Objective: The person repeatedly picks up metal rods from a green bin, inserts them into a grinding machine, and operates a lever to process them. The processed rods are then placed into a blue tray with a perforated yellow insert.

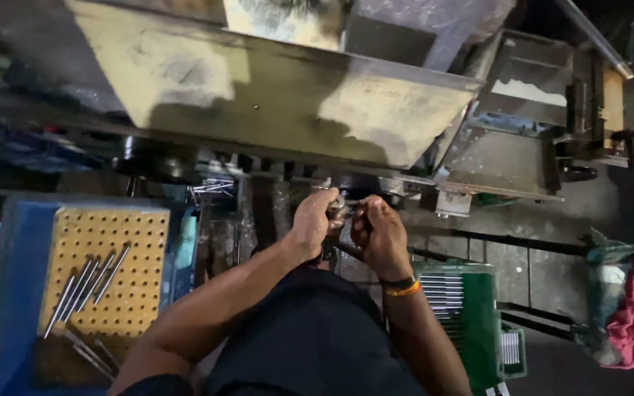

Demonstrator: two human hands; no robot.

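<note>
Both hands work at the machine's underside, left hand (314, 220) pinching a small metal fitting (337, 203), right hand (378, 231) with fingers curled around a dark tool (346, 251) beside it, apparently mid-adjustment; steel rods (88, 284) lie on the perforated tray (139, 242).

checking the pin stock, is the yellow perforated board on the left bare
No, several slim metal rods lie on the yellow perforated board.
</note>
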